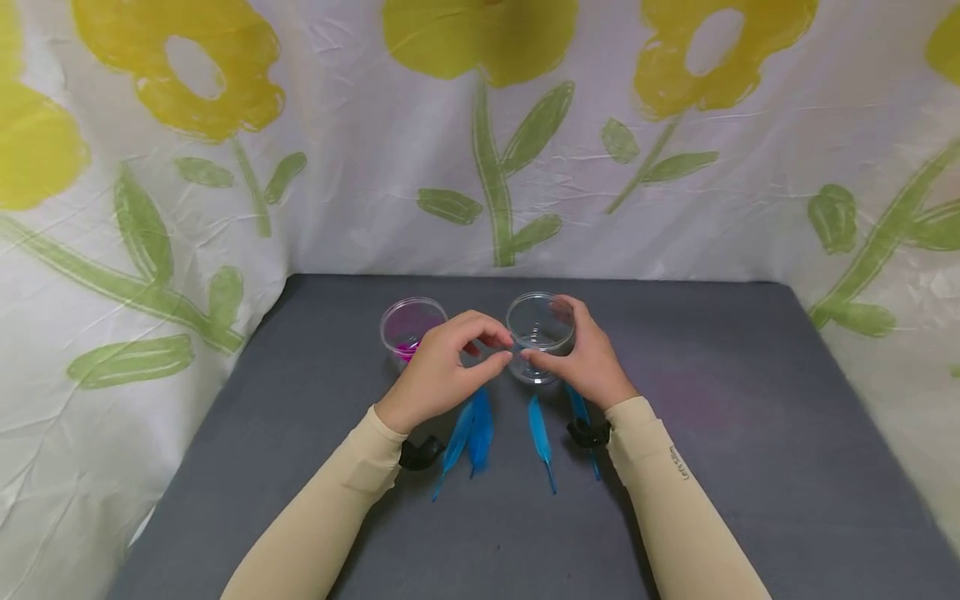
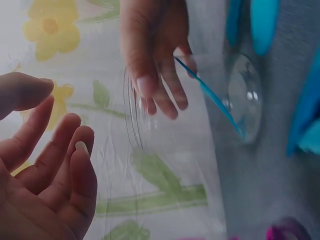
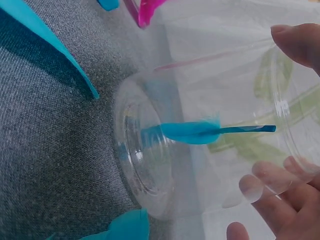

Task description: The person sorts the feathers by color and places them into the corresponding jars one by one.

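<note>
My right hand holds a clear plastic cup near its rim, thumb on one side and fingers on the other. Inside that cup stands a small blue feather, tilted, its quill pointing up toward the rim. Beside the cup's left edge hovers my left hand, its fingers loosely bent, with nothing seen between them in the left wrist view. Below the hands, several blue feathers lie on the table, among them one feather in front of the cup and another feather farther left.
A second clear cup with magenta feathers in it stands behind my left hand. The grey-covered table ends at a white curtain painted with yellow flowers.
</note>
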Available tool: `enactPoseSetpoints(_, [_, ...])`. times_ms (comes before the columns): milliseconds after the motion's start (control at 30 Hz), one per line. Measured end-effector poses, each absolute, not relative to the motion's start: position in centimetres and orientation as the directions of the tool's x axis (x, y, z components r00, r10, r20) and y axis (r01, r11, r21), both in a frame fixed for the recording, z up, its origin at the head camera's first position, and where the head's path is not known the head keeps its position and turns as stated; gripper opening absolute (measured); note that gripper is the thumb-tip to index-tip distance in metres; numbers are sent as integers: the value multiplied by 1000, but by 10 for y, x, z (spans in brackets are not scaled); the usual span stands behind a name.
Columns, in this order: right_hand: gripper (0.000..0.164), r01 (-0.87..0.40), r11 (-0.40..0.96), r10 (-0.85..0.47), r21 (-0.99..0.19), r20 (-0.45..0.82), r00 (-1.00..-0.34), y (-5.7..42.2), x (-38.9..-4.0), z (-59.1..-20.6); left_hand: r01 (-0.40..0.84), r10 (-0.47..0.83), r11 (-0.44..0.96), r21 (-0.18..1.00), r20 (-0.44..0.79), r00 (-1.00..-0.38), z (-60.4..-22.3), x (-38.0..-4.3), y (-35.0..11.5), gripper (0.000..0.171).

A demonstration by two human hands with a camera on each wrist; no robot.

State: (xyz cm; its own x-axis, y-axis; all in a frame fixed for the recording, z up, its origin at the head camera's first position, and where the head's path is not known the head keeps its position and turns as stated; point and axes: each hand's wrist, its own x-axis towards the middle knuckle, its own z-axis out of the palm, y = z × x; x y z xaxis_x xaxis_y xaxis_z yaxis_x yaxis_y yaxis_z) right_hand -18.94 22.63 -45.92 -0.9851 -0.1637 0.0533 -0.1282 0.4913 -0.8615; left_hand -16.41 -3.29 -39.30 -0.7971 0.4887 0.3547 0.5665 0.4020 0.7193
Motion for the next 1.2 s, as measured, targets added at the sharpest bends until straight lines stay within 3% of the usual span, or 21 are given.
enactPoseSetpoints(300, [111, -118, 501, -157, -857, 45, -987, 227, -189, -460, 539, 501, 467, 701, 292, -815, -401, -140, -66, 16])
enactPoseSetpoints(667, [112, -124, 522, -156, -844, 48, -986, 225, -189, -458, 585, 566, 613, 531, 222, -794, -424, -112, -110, 18])
enactPoseSetpoints(1000, [111, -124, 525, -152, -842, 50, -987, 224, -190, -458, 681, 715, 591, 433, 110, -690, -429, -96, -124, 19])
enactPoseSetpoints(1200, [110, -122, 530, -156, -840, 44, -987, 224, -190, -459, 717, 746, 596, 362, 81, -661, -433, -94, -122, 20])
